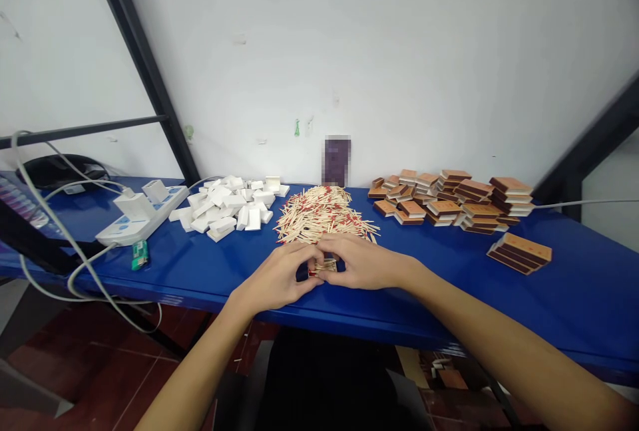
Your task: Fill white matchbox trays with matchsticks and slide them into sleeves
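Note:
Between my two hands, at the front of the pile, is a small matchbox tray with matches (327,266) in it; my fingers hide most of it. My left hand (284,275) is closed on its left side, thumb and fingers curled round. From the right, my right hand (362,261) grips the same tray with the thumb at the near edge. Just beyond my fingers spreads a big heap of loose red-tipped matches (324,215). White empty matchbox trays (229,205) lie jumbled to the left of it. Brown matchbox sleeves or boxes (449,198) are stacked to the right.
A white power strip (150,215) with plugged-in chargers and loose cables lies at the left. Near it is a small green packet (140,255). A short row of brown matchboxes (520,253) stands apart at right. The blue table (424,298) ends close to my body; black metal posts flank it.

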The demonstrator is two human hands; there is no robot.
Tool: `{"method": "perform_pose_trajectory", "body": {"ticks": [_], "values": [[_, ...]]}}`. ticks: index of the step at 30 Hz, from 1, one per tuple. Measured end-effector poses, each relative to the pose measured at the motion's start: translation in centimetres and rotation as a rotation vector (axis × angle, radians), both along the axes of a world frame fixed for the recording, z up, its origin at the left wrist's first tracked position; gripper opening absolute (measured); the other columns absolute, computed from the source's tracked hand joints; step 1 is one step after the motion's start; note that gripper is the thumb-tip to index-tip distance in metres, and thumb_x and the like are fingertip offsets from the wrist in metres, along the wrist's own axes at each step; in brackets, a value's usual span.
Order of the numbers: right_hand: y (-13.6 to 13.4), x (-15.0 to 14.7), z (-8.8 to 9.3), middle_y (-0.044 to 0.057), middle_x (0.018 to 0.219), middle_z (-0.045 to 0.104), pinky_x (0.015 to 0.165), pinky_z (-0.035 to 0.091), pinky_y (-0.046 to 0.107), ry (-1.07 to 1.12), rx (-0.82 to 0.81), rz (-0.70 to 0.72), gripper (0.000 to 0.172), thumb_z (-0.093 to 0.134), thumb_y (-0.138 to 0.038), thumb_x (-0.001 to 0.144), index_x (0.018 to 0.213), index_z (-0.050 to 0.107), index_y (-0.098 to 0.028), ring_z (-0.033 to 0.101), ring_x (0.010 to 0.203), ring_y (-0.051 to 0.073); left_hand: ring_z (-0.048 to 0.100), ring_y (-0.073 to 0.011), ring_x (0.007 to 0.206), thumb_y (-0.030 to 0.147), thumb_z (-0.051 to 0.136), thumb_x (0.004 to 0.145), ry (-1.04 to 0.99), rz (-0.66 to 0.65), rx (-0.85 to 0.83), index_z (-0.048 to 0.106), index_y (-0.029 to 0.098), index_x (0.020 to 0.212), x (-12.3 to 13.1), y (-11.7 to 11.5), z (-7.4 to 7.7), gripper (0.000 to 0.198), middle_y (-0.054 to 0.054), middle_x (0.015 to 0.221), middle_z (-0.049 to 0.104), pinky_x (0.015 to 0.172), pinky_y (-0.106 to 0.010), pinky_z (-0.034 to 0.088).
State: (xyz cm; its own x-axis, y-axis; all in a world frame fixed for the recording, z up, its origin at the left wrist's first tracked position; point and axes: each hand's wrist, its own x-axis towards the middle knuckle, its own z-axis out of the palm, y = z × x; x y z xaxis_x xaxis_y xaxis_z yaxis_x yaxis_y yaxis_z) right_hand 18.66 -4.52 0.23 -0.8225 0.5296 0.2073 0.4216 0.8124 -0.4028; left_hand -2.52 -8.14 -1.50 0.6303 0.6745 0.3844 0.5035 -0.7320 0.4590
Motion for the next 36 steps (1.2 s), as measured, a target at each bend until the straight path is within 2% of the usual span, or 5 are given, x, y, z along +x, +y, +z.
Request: {"method": "perform_pose_trajectory", "body": {"ticks": [6,14,21,24,36], "values": [[0.2,-0.2,-0.5,0.005,0.097,0.06,0.08,0.043,0.032,0.041,-0.026,0.013,0.006,0.058,-0.023,0.091,0.093,0.06,-0.018,0.055,0.088,0.018,0.055,-0.0178,0.094,0.021,0.065,0.088,-0.019,0.047,0.003,0.053,0.021,0.093,-0.1,-0.1,-0.1,0.013,-0.002,0.101,0.056,0.083,-0.03,0.045],[0.1,-0.1,-0.4,0.005,0.096,0.06,0.083,0.043,0.033,0.036,-0.056,-0.005,0.004,0.061,-0.021,0.088,0.089,0.064,-0.018,0.056,0.091,0.019,0.055,-0.0182,0.094,0.022,0.068,0.087,-0.045,0.028,0.004,0.052,0.021,0.094,-0.1,0.1,-0.1,0.017,-0.002,0.1,0.057,0.084,-0.03,0.045],[0.6,0.6,0.6,0.002,0.081,0.061,0.068,0.035,0.027,-0.013,0.072,-0.131,0.009,0.054,-0.015,0.086,0.08,0.06,-0.019,0.053,0.075,0.016,0.057,-0.0176,0.089,0.028,0.068,0.087,-0.016,0.039,0.008,0.053,0.021,0.093,-0.3,0.2,-0.4,0.018,-0.002,0.099,0.062,0.082,-0.03,0.046],[0.8,0.9,0.7,0.0,0.071,0.06,0.063,0.031,0.027,-0.097,0.06,-0.185,0.014,0.053,-0.017,0.086,0.074,0.057,-0.018,0.05,0.066,0.014,0.058,-0.0181,0.09,0.028,0.067,0.088,0.001,0.039,0.024,0.054,0.021,0.092,-0.3,0.2,-0.4,0.015,-0.002,0.099,0.062,0.083,-0.031,0.046],[0.7,0.8,0.5,-0.002,0.064,0.052,0.057,0.026,0.026,-0.112,0.025,-0.131,0.017,0.05,-0.019,0.086,0.07,0.051,-0.019,0.043,0.059,0.012,0.06,-0.0194,0.095,0.027,0.067,0.088,0.015,0.032,0.019,0.058,0.021,0.096,-0.3,0.3,-0.5,0.013,-0.002,0.101,0.065,0.086,-0.032,0.047]]}}
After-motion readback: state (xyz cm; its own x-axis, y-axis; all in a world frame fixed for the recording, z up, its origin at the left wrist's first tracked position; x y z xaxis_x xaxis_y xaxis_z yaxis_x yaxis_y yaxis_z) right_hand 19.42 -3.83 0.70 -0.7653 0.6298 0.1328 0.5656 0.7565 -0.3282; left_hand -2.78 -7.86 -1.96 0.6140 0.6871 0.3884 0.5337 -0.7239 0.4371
